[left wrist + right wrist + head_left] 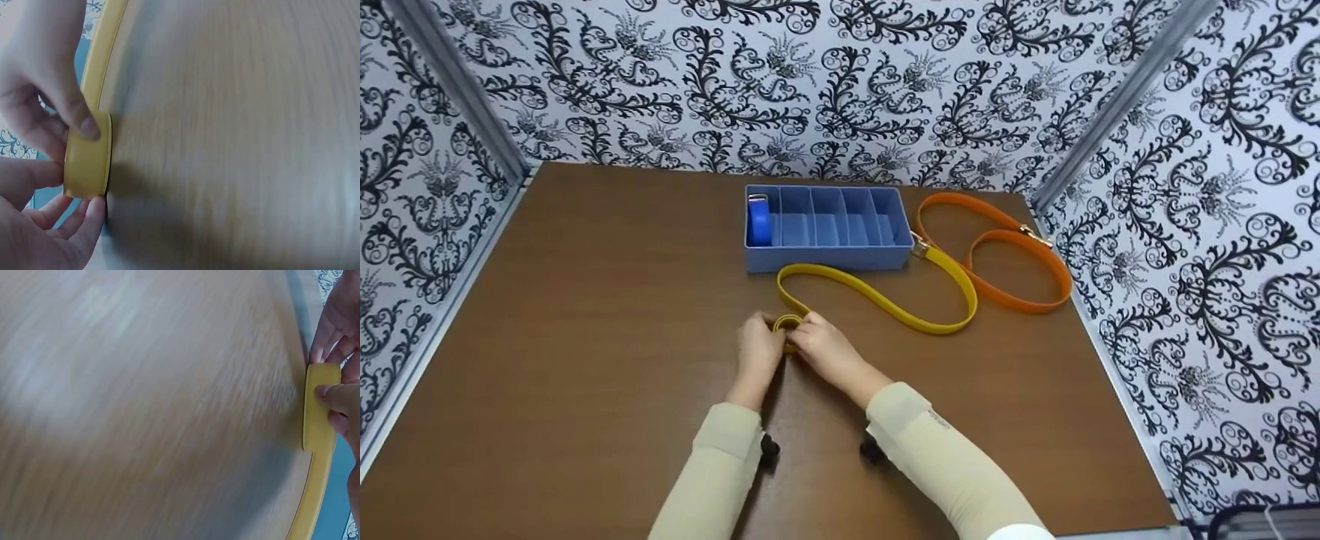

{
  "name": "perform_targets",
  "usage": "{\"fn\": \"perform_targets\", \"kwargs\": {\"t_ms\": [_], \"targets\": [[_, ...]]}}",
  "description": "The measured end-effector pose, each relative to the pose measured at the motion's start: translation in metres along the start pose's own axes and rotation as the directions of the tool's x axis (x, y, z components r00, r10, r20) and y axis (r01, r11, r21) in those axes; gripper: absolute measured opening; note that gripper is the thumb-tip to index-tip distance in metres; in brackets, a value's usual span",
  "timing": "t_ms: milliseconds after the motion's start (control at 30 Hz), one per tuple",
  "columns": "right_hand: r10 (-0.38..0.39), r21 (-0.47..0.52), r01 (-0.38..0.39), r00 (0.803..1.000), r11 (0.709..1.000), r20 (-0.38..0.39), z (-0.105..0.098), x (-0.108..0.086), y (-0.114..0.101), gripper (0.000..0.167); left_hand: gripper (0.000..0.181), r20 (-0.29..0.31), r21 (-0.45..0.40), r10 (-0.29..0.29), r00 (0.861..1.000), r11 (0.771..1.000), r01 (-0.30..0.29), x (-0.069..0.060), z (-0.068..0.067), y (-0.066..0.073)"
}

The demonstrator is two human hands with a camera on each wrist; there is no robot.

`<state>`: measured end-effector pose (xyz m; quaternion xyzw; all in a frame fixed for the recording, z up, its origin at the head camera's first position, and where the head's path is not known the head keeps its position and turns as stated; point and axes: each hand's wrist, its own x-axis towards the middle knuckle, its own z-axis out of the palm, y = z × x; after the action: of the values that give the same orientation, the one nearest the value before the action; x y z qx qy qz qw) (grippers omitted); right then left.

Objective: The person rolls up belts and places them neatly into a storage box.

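Note:
In the head view a yellow belt (877, 300) lies on edge in a loose curve on the table. Its metal buckle end touches the right end of a blue compartment box (825, 259); the near end is rolled into a small coil between both hands. My right hand (832, 352) pinches this coil, the thumb (326, 391) pressing its near face in the right wrist view. From the other side my left hand (757, 349) holds the coil with curled fingers (93, 225). The coil stands on its edge on the tabletop.
A rolled blue belt (760, 223) with a metal buckle stands in the box's leftmost compartment. To the right of the box an orange belt (1020, 300) lies in loops, overlapping near the yellow belt. Patterned walls (840, 90) border the brown table (607, 300).

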<state>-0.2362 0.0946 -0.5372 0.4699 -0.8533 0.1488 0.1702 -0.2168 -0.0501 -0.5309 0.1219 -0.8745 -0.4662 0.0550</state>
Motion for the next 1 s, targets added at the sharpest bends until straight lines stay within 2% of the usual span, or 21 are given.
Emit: {"fn": "perform_targets", "kwargs": {"t_ms": [133, 233, 400, 500, 567, 667, 833, 933, 1000], "targets": [[0.029, -0.008, -0.028, 0.999, 1.000, 0.040, -0.003, 0.001, -0.002, 0.012, 0.015, -0.015, 0.004, 0.022, 1.000, 1.000, -0.022, -0.006, 0.002, 0.000], [0.004, 0.000, -0.004, 0.996, 1.000, 0.087, -0.006, 0.002, -0.003, 0.012, 0.013, -0.014, 0.029, 0.069, 0.998, 0.997, -0.068, -0.008, 0.002, -0.004], [-0.116, -0.033, 0.121, 0.985, 0.992, 0.128, -0.013, 0.004, 0.000, 0.012, 0.012, 0.013, 0.033, 0.152, 0.988, 0.988, -0.153, -0.004, -0.004, -0.010], [-0.194, -0.052, 0.204, 0.970, 0.978, 0.144, -0.017, 0.003, 0.004, 0.018, 0.013, 0.059, 0.025, 0.191, 0.980, 0.981, -0.193, 0.001, -0.009, -0.011], [-0.218, -0.053, 0.230, 0.962, 0.972, 0.167, -0.020, 0.001, 0.008, 0.024, 0.014, 0.087, 0.019, 0.205, 0.975, 0.978, -0.207, 0.003, -0.012, -0.011], [-0.205, -0.041, 0.217, 0.959, 0.975, 0.195, -0.023, -0.003, 0.017, 0.028, 0.014, 0.115, -0.001, 0.228, 0.967, 0.973, -0.229, 0.007, -0.012, -0.010], [-0.148, 0.042, 0.143, 0.970, 0.989, 0.195, -0.023, -0.012, 0.027, 0.029, 0.016, 0.159, 0.014, 0.271, 0.949, 0.961, -0.277, 0.009, -0.005, -0.005], [-0.146, 0.053, 0.139, 0.974, 0.989, 0.172, -0.023, -0.016, 0.027, 0.027, 0.015, 0.151, 0.010, 0.260, 0.954, 0.964, -0.265, 0.009, -0.001, -0.003], [-0.140, 0.043, 0.135, 0.979, 0.990, 0.149, -0.022, -0.019, 0.027, 0.026, 0.015, 0.141, -0.015, 0.224, 0.964, 0.974, -0.224, 0.007, 0.000, -0.002]]}}
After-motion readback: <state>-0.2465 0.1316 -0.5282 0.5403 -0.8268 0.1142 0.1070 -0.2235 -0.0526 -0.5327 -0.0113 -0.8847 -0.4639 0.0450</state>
